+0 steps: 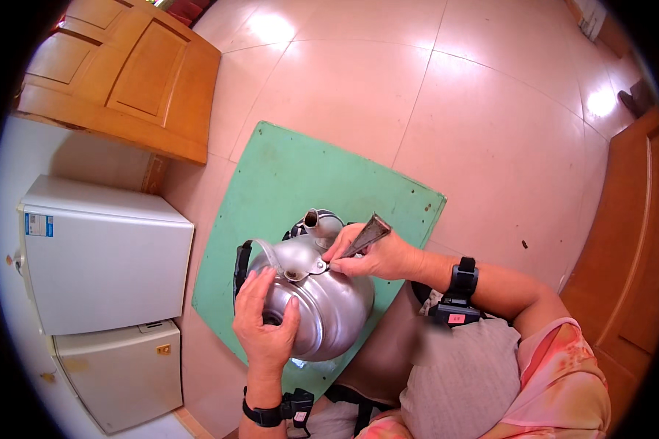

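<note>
A silver metal kettle [329, 311] lies tilted on the green tabletop [271, 175], its spout [319, 224] pointing away from me. My left hand [263, 322] grips the kettle by its lid side, fingers curved over the metal and thumb apart. The curved handle [265, 252] with a dark grip stands at the left. In my right hand [381, 256] is a tapered, dark metal tool [369, 233], its wide end up. The narrow end meets a riveted bracket [316, 268] near the spout; its tip is hidden by my fingers. A black-and-white striped object shows partly behind the spout.
At the left stand a white fridge-like cabinet [110, 256] and a lower pale one [124, 380]. Wooden doors [146, 73] are at the upper left and right [630, 263]. Pink tiles [505, 146] surround the table. My knees are close to its near edge.
</note>
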Demonstrator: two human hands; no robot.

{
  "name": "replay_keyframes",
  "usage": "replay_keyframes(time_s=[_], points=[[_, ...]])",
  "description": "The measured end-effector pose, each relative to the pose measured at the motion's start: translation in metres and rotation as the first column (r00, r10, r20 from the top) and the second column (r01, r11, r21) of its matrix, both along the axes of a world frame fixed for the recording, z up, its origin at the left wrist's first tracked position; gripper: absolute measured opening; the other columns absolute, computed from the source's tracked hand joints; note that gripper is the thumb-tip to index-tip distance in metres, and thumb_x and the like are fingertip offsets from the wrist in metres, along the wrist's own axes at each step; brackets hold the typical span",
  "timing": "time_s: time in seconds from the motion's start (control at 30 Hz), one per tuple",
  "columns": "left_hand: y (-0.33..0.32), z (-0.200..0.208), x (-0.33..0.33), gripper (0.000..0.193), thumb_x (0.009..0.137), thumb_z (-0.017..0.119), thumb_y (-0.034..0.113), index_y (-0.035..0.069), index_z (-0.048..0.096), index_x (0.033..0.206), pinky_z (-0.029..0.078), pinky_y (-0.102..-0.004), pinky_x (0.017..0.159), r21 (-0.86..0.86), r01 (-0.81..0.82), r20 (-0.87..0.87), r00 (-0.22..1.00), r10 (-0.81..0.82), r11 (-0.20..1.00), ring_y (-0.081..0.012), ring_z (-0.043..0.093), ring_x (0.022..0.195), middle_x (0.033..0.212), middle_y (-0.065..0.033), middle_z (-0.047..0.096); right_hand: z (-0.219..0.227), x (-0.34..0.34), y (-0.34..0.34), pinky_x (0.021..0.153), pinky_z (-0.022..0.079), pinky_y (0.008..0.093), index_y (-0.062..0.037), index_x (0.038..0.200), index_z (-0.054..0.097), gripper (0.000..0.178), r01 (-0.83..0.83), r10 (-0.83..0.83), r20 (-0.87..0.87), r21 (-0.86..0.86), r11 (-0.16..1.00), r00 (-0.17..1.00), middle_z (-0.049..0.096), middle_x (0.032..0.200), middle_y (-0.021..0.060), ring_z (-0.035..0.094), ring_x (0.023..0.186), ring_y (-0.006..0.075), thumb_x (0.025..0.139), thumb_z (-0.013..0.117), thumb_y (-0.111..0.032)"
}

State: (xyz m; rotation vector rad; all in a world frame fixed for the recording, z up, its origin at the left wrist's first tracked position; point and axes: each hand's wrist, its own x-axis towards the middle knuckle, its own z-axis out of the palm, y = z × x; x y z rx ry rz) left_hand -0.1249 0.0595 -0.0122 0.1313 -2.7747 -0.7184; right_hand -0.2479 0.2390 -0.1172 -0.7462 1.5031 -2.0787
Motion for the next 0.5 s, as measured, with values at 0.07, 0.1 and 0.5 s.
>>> replay_keyframes(time_s=[0.07,0.1,0.5], points=[[0.0000,0.0004,-0.0004,0.048,0.069,0.071,0.009,0.005,0.061,0.116,0.041,-0.0417,0.098,-0.007,0.004,-0.003,1.000,-0.004,1.000,-0.0354,0.054,0.114,0.115,-0.0136,0.062,0.0012,0.0002,0.0006,0.072,0.051,0.0290,-0.0029,0.078,0.069,0.010,0.003,-0.003,0.027,0.011,1.000,1.000,0.069,0.091,0.0086,0.063,0.075,0.0136,0.076,0.069,-0.013],[-0.0002,0.0007,-0.0006,0.048,0.069,0.071,0.009,0.005,0.061,0.116,0.041,-0.0416,0.098,-0.008,0.006,-0.001,1.000,-0.006,1.000,-0.0352,0.054,0.115,0.115,-0.0136,0.062,0.0015,0.0003,0.0009,0.072,0.051,0.0292,-0.0028,0.078,0.068,0.010,-0.032,0.032,0.123,0.001,0.999,0.992,0.069,0.092,0.0088,0.063,0.075,0.0136,0.076,0.069,-0.013],[-0.0022,-0.0023,0.0009,0.048,0.069,0.070,0.007,0.004,0.061,0.116,0.041,-0.0413,0.100,0.043,-0.017,0.005,1.000,0.017,0.999,-0.0340,0.053,0.116,0.116,-0.0136,0.062,-0.0014,0.0022,-0.0005,0.076,0.051,0.0298,-0.0028,0.077,0.066,0.007,-0.026,0.027,0.049,-0.025,0.999,0.998,0.068,0.095,0.0099,0.062,0.083,0.0134,0.079,0.067,-0.009]])
